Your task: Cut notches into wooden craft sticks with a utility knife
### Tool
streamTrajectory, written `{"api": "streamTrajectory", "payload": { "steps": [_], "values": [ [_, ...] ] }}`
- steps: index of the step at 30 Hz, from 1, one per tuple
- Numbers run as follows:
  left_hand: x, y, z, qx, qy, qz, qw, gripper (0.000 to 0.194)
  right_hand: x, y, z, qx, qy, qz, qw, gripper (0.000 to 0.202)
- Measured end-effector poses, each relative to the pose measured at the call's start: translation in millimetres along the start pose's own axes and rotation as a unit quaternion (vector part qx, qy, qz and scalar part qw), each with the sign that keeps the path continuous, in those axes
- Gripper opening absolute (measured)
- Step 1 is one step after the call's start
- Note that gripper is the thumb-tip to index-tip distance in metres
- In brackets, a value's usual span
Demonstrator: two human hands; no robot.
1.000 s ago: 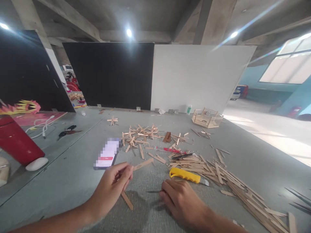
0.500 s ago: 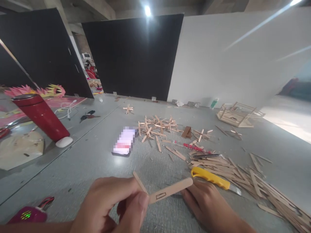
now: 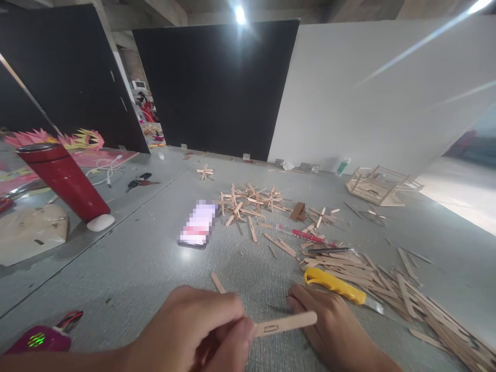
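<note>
My left hand (image 3: 205, 325) is closed in a pinch on a wooden craft stick (image 3: 289, 324) that points right. A small dark rectangle is marked near its middle. Another stick end (image 3: 217, 283) pokes out beyond the same hand. My right hand (image 3: 329, 320) is low over the table, just past the marked stick's tip, with fingers curled inward. What lies under those fingers, if anything, is hidden. Beside it is a yellow-handled cutting tool (image 3: 335, 285) with a metal blade, lying against a heap of loose craft sticks (image 3: 372, 276).
A phone (image 3: 197, 225) lies ahead, beside a pile of joined sticks (image 3: 251, 199). A red pen (image 3: 310, 236) and a wooden stick frame (image 3: 382, 186) are to the right. At left stand a red flask (image 3: 64, 181), a white mouse (image 3: 101, 222) and a purple device (image 3: 42, 338).
My left hand has moved right and slightly down with the sticks. The marked stick now lies more level, its tip overlapping my right hand, which has hardly moved.
</note>
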State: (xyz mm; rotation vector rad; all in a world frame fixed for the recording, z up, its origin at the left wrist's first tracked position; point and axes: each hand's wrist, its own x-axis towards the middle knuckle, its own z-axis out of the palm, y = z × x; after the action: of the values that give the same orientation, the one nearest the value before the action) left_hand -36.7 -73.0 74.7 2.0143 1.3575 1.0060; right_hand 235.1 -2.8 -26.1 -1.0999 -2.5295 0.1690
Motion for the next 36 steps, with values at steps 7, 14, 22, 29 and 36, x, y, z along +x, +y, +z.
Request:
{"api": "streamTrajectory", "payload": {
  "steps": [7,14,22,29,36],
  "values": [
    [39.5,-44.7,16.6,-0.014,-0.306,-0.144,0.941,0.032,-8.1,-1.9,-6.6,-0.031,0.114,-0.046,0.992,0.022],
    [39.8,-75.9,33.5,0.045,-0.265,-0.075,0.96,0.042,-16.3,-24.1,-11.1,-0.061,0.024,-0.123,0.99,0.024],
    [39.8,-75.7,34.9,0.102,-0.268,-0.059,0.956,0.046,-16.8,-21.7,-3.5,-0.103,0.025,-0.12,0.987,0.027],
    [41.0,-77.6,36.2,0.094,-0.273,-0.081,0.954,0.043,-30.0,-13.5,0.0,-0.055,0.068,-0.055,0.995,0.057],
    [40.4,-77.1,35.5,0.071,-0.269,-0.087,0.957,0.044,-22.7,-9.1,7.6,0.07,0.134,0.06,0.987,0.066]
  ]
}}
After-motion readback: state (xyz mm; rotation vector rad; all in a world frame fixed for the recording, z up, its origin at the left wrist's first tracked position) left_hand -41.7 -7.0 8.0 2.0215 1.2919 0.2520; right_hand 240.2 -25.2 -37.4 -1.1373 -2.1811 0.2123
